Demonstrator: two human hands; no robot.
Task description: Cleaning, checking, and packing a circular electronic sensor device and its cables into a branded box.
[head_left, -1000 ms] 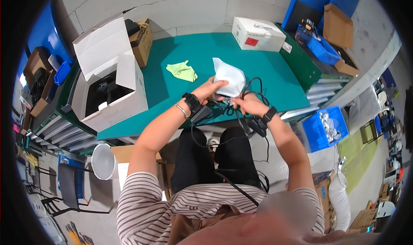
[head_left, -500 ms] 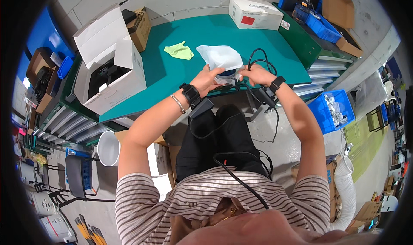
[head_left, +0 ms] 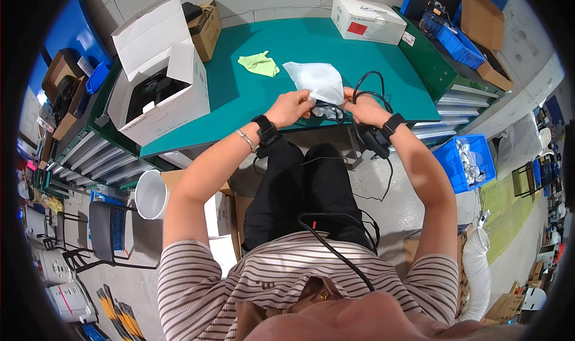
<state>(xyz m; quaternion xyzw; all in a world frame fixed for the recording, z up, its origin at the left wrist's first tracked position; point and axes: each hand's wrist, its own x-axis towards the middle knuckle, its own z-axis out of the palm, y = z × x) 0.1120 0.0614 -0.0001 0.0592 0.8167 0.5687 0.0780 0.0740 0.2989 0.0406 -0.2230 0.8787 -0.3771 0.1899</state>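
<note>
A white soft pouch lies at the near edge of the green table, its pointed flap turned up toward the far left. My left hand is closed on its lower left edge, thumb and fingers together. On the pouch's right side, my right hand pinches the edge. A black cable loops up beside my right fingers and runs down past my wrist. Below the pouch, between my hands, sits some crumpled clear plastic, partly hidden by dark cable. Beyond my left hand rests a light green cloth.
An open white box with black contents stands on the left of the green table. A closed white box sits at the far right. To the right, a blue bin holds plastic-wrapped items. A white bucket stands lower left.
My left hand has shifted its grip toward the pouch's lower edge, and my right fingers have moved up along its right side. The whole view has shifted slightly.
</note>
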